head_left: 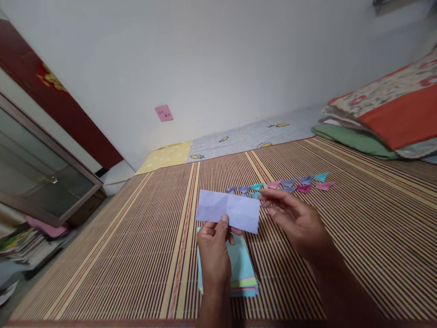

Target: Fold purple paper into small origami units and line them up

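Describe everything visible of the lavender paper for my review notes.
The lavender paper is a wide, thin rectangle with faint creases, one running across near its middle, and it looks matte. It is held up in the air, its right end slightly lower, above the stack of colored paper. The left hand pinches its lower edge, thumb on the near face; the right hand is open just beyond its right end.

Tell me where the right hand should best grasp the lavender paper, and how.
Likely by its right edge, pinched across both faces from the right: the lavender paper is thin and flat, and that end juts clear of the left hand, which holds the lower middle.
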`<state>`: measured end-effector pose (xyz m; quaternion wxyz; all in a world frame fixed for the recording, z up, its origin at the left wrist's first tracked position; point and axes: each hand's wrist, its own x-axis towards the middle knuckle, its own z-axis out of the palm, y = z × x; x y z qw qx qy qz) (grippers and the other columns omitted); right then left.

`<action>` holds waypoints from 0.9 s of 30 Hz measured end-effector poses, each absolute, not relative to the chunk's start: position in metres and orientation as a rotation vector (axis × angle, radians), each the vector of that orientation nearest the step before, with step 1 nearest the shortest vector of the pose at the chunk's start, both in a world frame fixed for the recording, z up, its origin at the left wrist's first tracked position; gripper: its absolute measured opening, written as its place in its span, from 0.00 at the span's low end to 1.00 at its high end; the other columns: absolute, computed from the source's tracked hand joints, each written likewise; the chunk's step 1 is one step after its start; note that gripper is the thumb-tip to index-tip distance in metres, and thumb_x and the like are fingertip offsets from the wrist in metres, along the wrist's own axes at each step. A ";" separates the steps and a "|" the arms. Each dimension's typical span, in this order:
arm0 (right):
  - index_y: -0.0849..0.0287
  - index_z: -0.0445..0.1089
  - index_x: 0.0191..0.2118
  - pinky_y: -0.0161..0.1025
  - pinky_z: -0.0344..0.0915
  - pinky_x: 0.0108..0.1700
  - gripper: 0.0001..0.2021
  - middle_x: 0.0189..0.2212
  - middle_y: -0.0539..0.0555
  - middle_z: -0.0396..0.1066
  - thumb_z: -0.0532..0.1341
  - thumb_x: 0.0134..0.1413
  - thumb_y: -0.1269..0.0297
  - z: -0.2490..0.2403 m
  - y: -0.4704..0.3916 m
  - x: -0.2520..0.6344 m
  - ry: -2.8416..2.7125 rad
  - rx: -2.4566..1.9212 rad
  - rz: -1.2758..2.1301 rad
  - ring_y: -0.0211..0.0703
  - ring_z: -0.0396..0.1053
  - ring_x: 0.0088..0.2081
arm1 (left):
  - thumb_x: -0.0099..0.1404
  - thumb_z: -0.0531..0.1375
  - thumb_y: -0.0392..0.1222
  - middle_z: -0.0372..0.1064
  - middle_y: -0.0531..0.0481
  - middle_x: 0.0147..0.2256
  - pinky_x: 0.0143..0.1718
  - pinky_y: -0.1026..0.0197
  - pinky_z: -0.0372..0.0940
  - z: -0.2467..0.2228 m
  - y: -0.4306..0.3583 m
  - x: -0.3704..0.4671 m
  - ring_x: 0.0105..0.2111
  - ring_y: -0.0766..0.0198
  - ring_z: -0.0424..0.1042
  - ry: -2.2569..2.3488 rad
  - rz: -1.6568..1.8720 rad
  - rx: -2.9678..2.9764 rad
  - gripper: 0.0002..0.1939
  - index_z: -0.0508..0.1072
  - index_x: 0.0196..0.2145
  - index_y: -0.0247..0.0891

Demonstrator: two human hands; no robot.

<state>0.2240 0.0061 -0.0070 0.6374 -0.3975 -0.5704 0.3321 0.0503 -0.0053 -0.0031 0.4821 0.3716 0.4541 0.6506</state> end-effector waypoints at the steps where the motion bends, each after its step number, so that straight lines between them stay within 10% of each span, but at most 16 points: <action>1: 0.49 0.77 0.53 0.52 0.70 0.56 0.17 0.52 0.57 0.75 0.62 0.60 0.70 -0.005 0.005 0.226 -1.374 -0.901 0.720 0.52 0.72 0.54 | 0.58 0.71 0.50 0.73 0.50 0.19 0.21 0.68 0.58 -0.002 -0.005 0.050 0.18 0.70 0.63 1.108 1.581 0.908 0.17 0.73 0.25 0.34; 5: 0.45 0.80 0.47 0.58 0.58 0.66 0.17 0.62 0.53 0.67 0.63 0.58 0.73 0.001 -0.001 0.227 -1.641 -0.887 0.683 0.56 0.62 0.65 | 0.59 0.70 0.51 0.72 0.50 0.18 0.20 0.68 0.58 0.000 -0.006 0.050 0.18 0.69 0.64 1.107 1.534 0.955 0.17 0.74 0.26 0.33; 10: 0.51 0.80 0.37 0.52 0.66 0.58 0.11 0.54 0.55 0.73 0.61 0.59 0.73 0.002 -0.002 0.223 -1.669 -0.869 0.732 0.53 0.70 0.57 | 0.63 0.68 0.52 0.71 0.52 0.20 0.22 0.68 0.59 0.001 -0.009 0.048 0.20 0.69 0.63 1.093 1.502 1.060 0.17 0.76 0.28 0.33; 16: 0.49 0.77 0.50 0.51 0.65 0.60 0.18 0.56 0.54 0.73 0.57 0.62 0.75 0.000 -0.003 0.230 -1.766 -0.872 0.704 0.51 0.70 0.59 | 0.63 0.67 0.54 0.67 0.54 0.21 0.21 0.68 0.59 0.002 -0.008 0.045 0.19 0.71 0.61 1.095 1.517 1.043 0.19 0.76 0.30 0.33; 27: 0.54 0.77 0.35 0.41 0.68 0.46 0.05 0.37 0.52 0.76 0.65 0.63 0.68 0.001 0.001 0.224 -1.647 -0.783 0.693 0.44 0.74 0.42 | 0.64 0.67 0.53 0.75 0.49 0.22 0.22 0.69 0.62 0.005 -0.010 0.045 0.20 0.68 0.70 0.996 1.515 1.023 0.18 0.78 0.33 0.33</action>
